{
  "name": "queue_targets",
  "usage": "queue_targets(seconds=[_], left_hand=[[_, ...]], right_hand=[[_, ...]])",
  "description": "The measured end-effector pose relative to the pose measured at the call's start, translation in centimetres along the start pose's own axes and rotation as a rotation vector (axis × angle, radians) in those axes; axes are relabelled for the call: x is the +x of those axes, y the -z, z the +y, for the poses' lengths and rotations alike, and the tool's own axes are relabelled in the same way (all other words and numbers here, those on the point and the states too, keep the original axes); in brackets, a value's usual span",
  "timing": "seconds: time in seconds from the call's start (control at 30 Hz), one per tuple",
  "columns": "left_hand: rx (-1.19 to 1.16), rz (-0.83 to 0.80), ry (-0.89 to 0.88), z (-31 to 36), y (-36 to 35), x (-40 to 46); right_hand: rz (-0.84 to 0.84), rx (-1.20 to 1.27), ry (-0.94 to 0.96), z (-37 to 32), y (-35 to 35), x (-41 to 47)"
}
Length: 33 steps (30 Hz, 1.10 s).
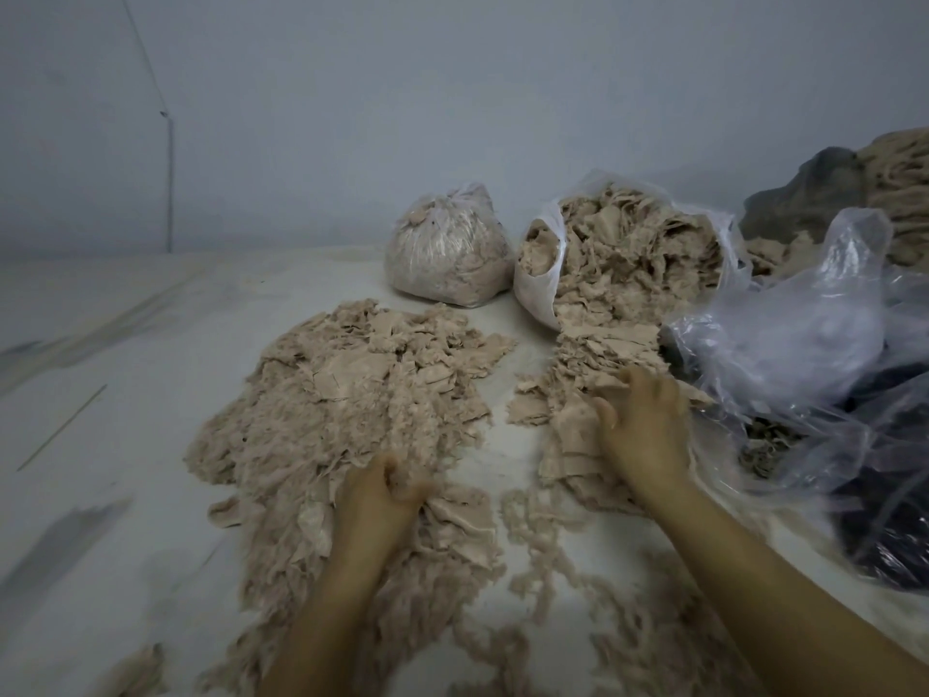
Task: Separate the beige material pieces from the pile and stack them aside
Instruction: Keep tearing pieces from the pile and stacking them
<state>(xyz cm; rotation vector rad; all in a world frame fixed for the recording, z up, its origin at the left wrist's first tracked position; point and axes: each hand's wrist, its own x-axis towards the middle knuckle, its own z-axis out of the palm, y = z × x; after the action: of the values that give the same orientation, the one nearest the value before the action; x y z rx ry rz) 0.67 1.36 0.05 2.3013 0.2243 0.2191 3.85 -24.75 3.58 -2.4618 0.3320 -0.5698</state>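
The job looks about half done: a big flat stack of beige pieces (347,394) lies at 9 o'clock, where the left hand (379,500) pinches some, while the right hand (641,425), fingers spread, presses the pile (598,364) spilling from the open bag (633,244) at 1 o'clock.

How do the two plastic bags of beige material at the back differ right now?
The left bag is tied shut at the top and stands apart from the piles; the right bag lies open, spilling beige pieces toward the right hand. The left bag looks smaller than the right bag. Both are thin plastic holding beige material.
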Motion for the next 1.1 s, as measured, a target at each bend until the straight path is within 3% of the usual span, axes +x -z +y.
queue_targets(seconds=[0.1,0.23,0.33,0.47,0.6,0.7,0.9,1.0,1.1], left_hand=[[-0.003,-0.102,0.084,-0.2,-0.6,0.1],[-0.581,-0.224,0.198,1.3,-0.5,-0.4],[-0.933,-0.335,0.299,2.2,0.1,-0.6],[-1.249,-0.291,0.408,2.2,0.9,-0.7],[-1.284,-0.246,0.408,2.0,0.9,-0.6],[-1.252,-0.239,0.362,2.2,0.7,-0.9],[-1.265,-0.328,0.422,3.0,0.2,-1.1],[-1.338,-0.417,0.528,2.7,0.7,-0.9],[-1.339,-0.389,0.511,2.7,0.6,-0.7]], right_hand=[[-0.149,0.089,0.153,-2.5,-1.6,-3.1],[-0.447,0.241,0.268,-4.1,-4.2,-7.1],[-0.605,0.406,0.099,-4.6,-5.3,-8.0],[-0.725,0.742,-0.197,-4.8,-6.0,-7.5],[-0.708,0.946,-0.190,-4.6,-6.4,-7.9],[-0.717,1.082,-0.323,-5.1,-6.1,-7.8],[-1.060,1.182,-0.408,-5.8,-5.5,-8.2],[-0.947,1.233,-0.399,-5.5,-5.3,-8.2],[-0.890,1.357,-0.441,-5.4,-5.4,-8.1]])
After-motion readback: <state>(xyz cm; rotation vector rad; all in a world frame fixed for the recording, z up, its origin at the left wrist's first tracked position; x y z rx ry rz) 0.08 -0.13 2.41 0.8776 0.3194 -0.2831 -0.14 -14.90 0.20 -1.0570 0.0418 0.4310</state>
